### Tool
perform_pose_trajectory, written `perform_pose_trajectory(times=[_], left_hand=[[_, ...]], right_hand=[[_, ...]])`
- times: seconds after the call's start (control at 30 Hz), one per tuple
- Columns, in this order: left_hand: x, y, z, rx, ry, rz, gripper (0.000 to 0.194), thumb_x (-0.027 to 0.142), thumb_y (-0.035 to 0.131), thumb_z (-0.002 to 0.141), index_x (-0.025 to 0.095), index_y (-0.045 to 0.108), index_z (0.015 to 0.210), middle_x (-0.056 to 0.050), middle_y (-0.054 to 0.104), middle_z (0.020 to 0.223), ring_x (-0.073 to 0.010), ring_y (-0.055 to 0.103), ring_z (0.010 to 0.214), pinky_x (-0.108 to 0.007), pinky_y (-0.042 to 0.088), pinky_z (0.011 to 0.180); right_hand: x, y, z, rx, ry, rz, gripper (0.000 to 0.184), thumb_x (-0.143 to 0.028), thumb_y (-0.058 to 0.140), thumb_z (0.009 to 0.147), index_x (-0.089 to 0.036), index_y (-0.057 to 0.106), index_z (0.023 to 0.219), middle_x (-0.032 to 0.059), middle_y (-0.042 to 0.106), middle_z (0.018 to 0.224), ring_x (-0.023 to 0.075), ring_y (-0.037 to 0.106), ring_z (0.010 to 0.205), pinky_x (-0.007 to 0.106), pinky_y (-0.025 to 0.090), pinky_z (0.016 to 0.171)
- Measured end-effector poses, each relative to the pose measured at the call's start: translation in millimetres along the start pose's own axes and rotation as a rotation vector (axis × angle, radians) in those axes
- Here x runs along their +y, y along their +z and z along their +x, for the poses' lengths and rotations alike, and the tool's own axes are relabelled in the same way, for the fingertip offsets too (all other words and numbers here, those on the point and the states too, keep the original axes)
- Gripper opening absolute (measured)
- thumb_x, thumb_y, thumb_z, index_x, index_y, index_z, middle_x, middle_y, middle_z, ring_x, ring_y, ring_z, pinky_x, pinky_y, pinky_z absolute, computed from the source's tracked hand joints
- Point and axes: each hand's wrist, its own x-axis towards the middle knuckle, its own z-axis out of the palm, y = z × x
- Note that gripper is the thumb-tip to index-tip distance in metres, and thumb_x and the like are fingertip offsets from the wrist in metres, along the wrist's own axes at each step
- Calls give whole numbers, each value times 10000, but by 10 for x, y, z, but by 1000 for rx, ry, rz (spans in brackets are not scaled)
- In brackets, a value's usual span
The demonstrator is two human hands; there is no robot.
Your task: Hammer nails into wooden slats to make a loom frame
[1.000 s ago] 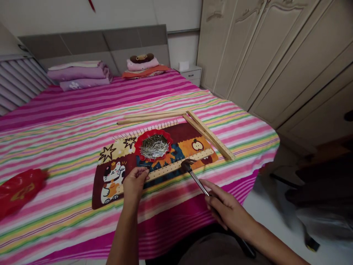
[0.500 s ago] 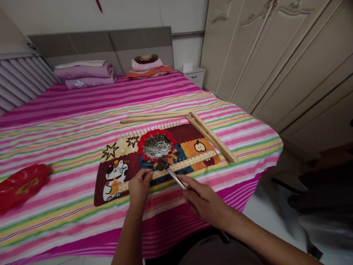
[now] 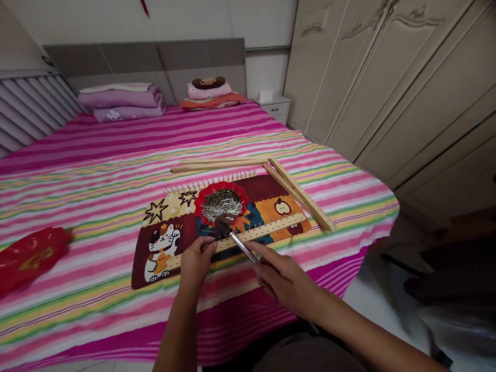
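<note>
My right hand [image 3: 284, 271] is wrapped round a hammer [image 3: 243, 246] with a dark head and a shiny metal shaft. The head is over a pale wooden strip [image 3: 271, 227] dotted with small holes, close to my left fingers. Thumb and forefinger of my left hand [image 3: 197, 258] are pinched together at the strip, on what looks like a thin nail, barely visible. Several nails stand up along the strip's right part. Just behind the hammer head is a red scalloped bowl [image 3: 198, 205] full of loose nails [image 3: 220, 204].
Under the strip lies a patterned mat [image 3: 155, 243] on a striped bedspread [image 3: 96, 289]. A row of upright nails [image 3: 211, 181] runs along the mat's far edge. More wooden strips [image 3: 302, 196] lie behind and to the right. At left is a red plastic piece [image 3: 34, 256].
The hammer head has shifted slightly up and left, nearer the bowl's front edge. My left hand keeps its pinch at the strip. The view has shifted slightly.
</note>
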Motion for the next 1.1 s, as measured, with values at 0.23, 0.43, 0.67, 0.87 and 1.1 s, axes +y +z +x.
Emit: perform_pose_trajectory(times=[0.23,0.43,0.67,0.87,1.1], left_hand=[[107,-79,356,65,186,523,226,232,514,752,209,700,879,-60,663,913,-190,610,833,-287,446,766],[173,5,503,-27,272,871,235,240,455,823,187,677,769,-99,606,864,-201,590,781,-284,420,675],[123,-184,471,52,201,666,134,192,488,748,198,592,664,-68,627,741,-188,586,708,-282,420,661],[41,-371,246,133,-65,-223,267,380,638,622,180,590,792,12,594,603,-144,567,547,-285,474,561],[30,-234,-28,52,-230,-541,427,379,778,421,137,616,734,-8,640,603,-127,605,556,-244,507,515]], right_hand=[[146,-249,-316,188,148,54,498,-288,438,910,-175,435,1395,-50,464,622,83,380,461,202,272,406],[203,-243,-406,191,244,126,546,-333,444,898,-150,408,1411,-55,483,619,61,352,387,198,225,362],[168,-227,-451,182,243,134,557,-363,461,893,-161,414,1410,-59,473,612,60,341,375,203,206,358],[183,-201,-460,196,242,113,542,-343,457,889,-165,428,1400,-45,494,644,64,347,393,206,217,369],[152,-156,-425,158,256,98,537,-343,459,884,-166,438,1391,-52,484,638,65,353,396,210,211,380]])
